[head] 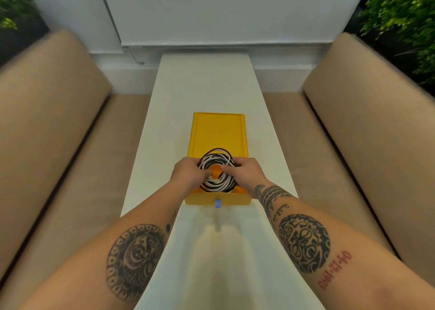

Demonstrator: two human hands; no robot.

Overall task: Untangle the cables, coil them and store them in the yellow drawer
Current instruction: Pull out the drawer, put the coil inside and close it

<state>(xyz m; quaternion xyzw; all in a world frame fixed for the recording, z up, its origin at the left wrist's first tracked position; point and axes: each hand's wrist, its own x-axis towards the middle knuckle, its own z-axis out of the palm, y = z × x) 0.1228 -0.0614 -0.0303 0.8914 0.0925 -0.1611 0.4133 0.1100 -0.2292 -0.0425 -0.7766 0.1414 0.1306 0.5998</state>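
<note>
The cables (216, 184), black and white, are wound into one round coil that sits in the open drawer (204, 200), at its near end. With the blur, it is hard to say whether the coil rests on the drawer floor or hangs just above it. Your left hand (188, 174) grips the coil's left side, fingers curled over the loops. Your right hand (244, 172) holds the right side the same way, thumb reaching toward the middle. A small blue tab (218, 203) sticks out of the drawer's front wall. Behind the coil lies the flat yellow case (219, 130). It all stands on a long white table (202, 86), between two tan sofas (54, 112).
</note>
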